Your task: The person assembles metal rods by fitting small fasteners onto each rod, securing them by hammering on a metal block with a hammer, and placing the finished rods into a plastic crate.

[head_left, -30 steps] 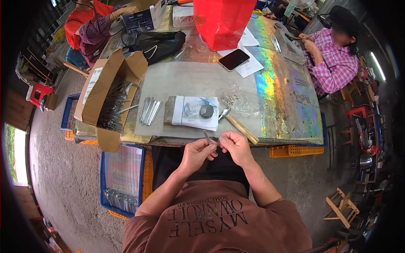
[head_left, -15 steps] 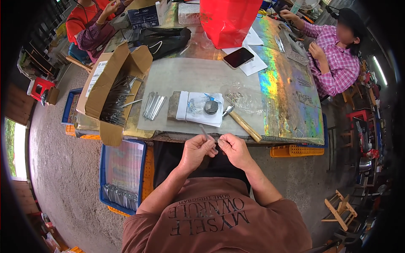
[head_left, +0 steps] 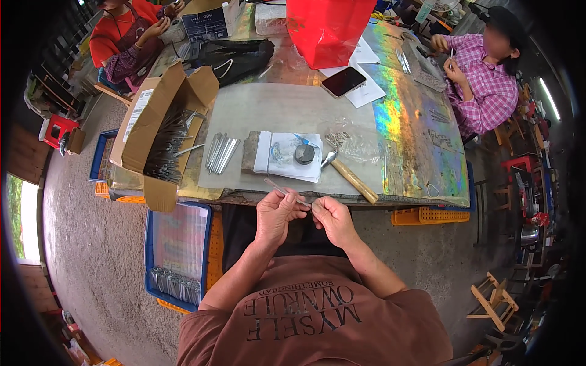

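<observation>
Just off the table's near edge, my left hand (head_left: 273, 218) grips a thin, flat, silvery metal strip (head_left: 276, 186) between thumb and fingers. One end of it sticks out up and to the left. My right hand (head_left: 334, 221) pinches at the strip's other end, with its fingertips covering whatever is there. Ahead lie a white paper pad (head_left: 278, 160) on a grey block (head_left: 249, 152), with a round dark piece (head_left: 304, 154) on top. A wooden-handled hammer (head_left: 351, 178) rests right of the pad, and a row of metal strips (head_left: 223, 154) lies to its left.
An open cardboard box (head_left: 137, 137) full of metal strips stands at left. Below it is a blue crate (head_left: 148, 244) with more strips. A phone (head_left: 343, 82), red bag (head_left: 326, 30) and small loose pieces (head_left: 340, 139) are on the table. Co-workers sit far left and right.
My left hand has shifted a little left and up, and the strip now slants more flatly. My right hand stays at its end, turned slightly. Both co-workers' hands have moved.
</observation>
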A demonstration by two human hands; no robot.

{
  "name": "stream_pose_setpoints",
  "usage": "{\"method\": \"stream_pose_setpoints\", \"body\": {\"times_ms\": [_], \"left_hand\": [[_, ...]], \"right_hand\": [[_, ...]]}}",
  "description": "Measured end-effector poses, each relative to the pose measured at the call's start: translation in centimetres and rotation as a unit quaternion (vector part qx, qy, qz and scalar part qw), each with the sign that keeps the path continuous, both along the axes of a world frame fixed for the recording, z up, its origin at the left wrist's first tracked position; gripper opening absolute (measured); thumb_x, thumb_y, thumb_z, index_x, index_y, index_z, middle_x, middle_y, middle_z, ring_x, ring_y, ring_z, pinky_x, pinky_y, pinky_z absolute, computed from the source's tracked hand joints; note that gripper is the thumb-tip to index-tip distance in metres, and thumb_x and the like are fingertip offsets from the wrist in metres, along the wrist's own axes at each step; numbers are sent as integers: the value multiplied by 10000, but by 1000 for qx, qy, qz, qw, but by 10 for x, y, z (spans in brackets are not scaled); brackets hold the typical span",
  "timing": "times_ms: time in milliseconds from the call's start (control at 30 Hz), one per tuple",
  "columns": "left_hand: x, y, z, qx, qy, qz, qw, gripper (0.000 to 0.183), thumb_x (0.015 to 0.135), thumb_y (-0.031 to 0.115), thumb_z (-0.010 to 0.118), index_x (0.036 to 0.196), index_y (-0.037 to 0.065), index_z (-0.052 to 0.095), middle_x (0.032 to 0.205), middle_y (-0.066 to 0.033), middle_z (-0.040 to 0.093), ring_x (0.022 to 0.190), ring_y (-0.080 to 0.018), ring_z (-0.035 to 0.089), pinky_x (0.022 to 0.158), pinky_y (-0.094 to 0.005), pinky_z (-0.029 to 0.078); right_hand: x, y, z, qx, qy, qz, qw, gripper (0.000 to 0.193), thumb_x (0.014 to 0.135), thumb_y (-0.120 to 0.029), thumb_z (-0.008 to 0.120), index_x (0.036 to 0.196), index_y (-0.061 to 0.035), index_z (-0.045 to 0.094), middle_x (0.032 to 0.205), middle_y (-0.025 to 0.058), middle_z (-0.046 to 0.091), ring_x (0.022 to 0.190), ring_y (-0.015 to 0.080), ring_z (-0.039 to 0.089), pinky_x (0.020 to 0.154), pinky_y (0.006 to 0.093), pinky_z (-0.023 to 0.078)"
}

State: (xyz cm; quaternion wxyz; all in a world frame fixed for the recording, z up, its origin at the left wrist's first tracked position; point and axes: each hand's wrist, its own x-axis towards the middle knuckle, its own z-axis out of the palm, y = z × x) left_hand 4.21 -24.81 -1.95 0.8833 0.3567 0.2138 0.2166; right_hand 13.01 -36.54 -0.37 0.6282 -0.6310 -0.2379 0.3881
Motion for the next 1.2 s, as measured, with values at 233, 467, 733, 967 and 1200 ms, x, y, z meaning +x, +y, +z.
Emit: {"method": "stream_pose_setpoints", "body": {"times_ms": [233,467,733,967,1200], "left_hand": [[1,-3,-4,-6,-10,10,1000,140,830,136,553,899,14,543,841,-100,593,690,-156,592,596,-248,502],[2,-5,-6,8,-23,29,999,144,833,137,549,903,11,542,842,-106,593,689,-151,580,596,-253,498],[1,-7,-5,-3,-27,22,999,146,836,141,544,900,10,543,844,-102,597,688,-146,577,607,-256,495],[2,-8,-8,67,-26,36,997,120,836,118,545,885,9,557,821,-83,613,642,-101,535,580,-203,433],[7,-9,-2,109,-3,73,991,111,838,104,538,878,3,561,812,-75,609,659,-99,549,556,-204,449]], "right_hand": [[-2,2,-3,8,21,-12,1000,156,870,-125,475,765,-11,493,614,-2,462,524,59,415,466,194,350],[-5,4,-3,34,57,-27,997,152,867,-109,470,749,-16,494,598,-5,459,511,58,409,453,192,335],[-5,4,-6,38,61,-29,997,158,865,-115,475,742,-19,495,582,-7,463,496,57,407,447,187,329],[-6,9,-3,60,108,-39,992,158,864,-119,486,739,-23,493,600,-7,464,502,54,400,453,184,329],[-3,13,-16,64,88,-62,992,177,856,-159,523,739,-32,483,601,-15,458,506,51,399,450,185,330]]}}
